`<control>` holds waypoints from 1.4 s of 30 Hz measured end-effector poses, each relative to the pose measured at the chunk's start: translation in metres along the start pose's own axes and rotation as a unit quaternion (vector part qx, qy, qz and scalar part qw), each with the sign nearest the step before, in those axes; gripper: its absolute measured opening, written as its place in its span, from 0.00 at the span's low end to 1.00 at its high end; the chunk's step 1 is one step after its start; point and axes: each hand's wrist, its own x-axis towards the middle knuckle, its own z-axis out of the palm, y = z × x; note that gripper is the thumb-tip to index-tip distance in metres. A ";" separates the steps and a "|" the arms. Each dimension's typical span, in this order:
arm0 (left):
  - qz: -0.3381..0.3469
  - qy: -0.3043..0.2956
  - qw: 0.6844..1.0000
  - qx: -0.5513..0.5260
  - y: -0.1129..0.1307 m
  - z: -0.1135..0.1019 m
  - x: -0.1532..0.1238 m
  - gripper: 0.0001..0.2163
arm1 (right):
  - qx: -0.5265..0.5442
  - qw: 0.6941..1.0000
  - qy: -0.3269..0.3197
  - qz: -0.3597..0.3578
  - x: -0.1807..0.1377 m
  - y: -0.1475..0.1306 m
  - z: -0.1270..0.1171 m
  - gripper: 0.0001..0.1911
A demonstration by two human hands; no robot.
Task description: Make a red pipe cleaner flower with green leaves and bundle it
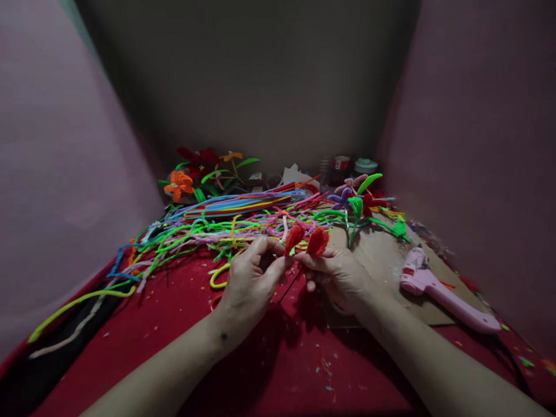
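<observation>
Between thumb and fingers, my left hand (pixel 254 278) pinches a fuzzy red pipe-cleaner petal (pixel 294 238) by its lower end. My right hand (pixel 336 278) grips a second red pipe-cleaner petal (pixel 318 241), held upright beside the first. The fingertips of both hands nearly meet under the petals. A thin dark stem (pixel 290 286) slants down to the left from the right fingers; where its upper end joins is hidden. Partly covered by my left hand are yellow loop handles (pixel 219 277), probably of scissors.
Loose coloured pipe cleaners (pixel 204 231) spread across the back of the red cloth (pixel 160 347). Finished pipe-cleaner flowers stand at back left, one an orange flower (pixel 179 185). A pink glue gun (pixel 447 292) lies on cardboard (pixel 382 272) at right. Behind are a jar (pixel 341 165) and walls.
</observation>
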 end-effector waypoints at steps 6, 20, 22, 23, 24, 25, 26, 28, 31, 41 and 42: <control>0.024 0.013 0.998 0.057 -0.008 0.004 0.003 0.03 | -0.026 0.999 0.032 -0.020 -0.002 0.003 0.003 0.11; 0.091 -0.088 0.981 0.149 0.001 0.000 -0.003 0.07 | -0.003 1.000 0.005 -0.013 -0.002 0.004 0.002 0.12; 0.038 -0.093 0.991 0.084 0.002 0.000 -0.002 0.06 | -0.006 1.000 -0.001 -0.010 -0.002 0.005 0.001 0.12; 0.009 -0.095 0.995 0.042 0.003 0.001 -0.001 0.04 | -0.009 1.000 -0.006 -0.008 -0.002 0.006 0.001 0.12; -0.019 -0.097 0.995 0.002 0.004 0.001 0.000 0.03 | -0.012 1.000 -0.011 -0.004 -0.002 0.006 0.001 0.12; -0.042 -0.098 0.994 -0.031 0.005 0.001 0.001 0.03 | -0.014 1.000 -0.014 -0.002 -0.002 0.007 0.000 0.12; -0.055 -0.096 0.993 -0.051 0.006 0.001 0.001 0.03 | -0.017 1.000 -0.015 0.000 -0.002 0.007 0.000 0.12; -0.057 -0.089 0.993 -0.058 0.006 0.002 0.000 0.03 | -0.021 1.000 -0.014 0.000 -0.002 0.008 0.000 0.12; -0.045 -0.060 0.996 -0.049 0.006 0.002 -0.003 0.03 | -0.019 1.000 -0.021 -0.011 -0.003 0.009 0.000 0.12; -0.145 -0.095 0.974 -0.146 0.007 0.003 -0.002 0.10 | -0.032 0.999 -0.029 -0.018 -0.006 0.008 0.002 0.15; -0.159 -0.115 0.968 -0.156 0.006 0.001 0.000 0.10 | -0.034 0.999 -0.024 -0.015 -0.006 0.008 0.002 0.16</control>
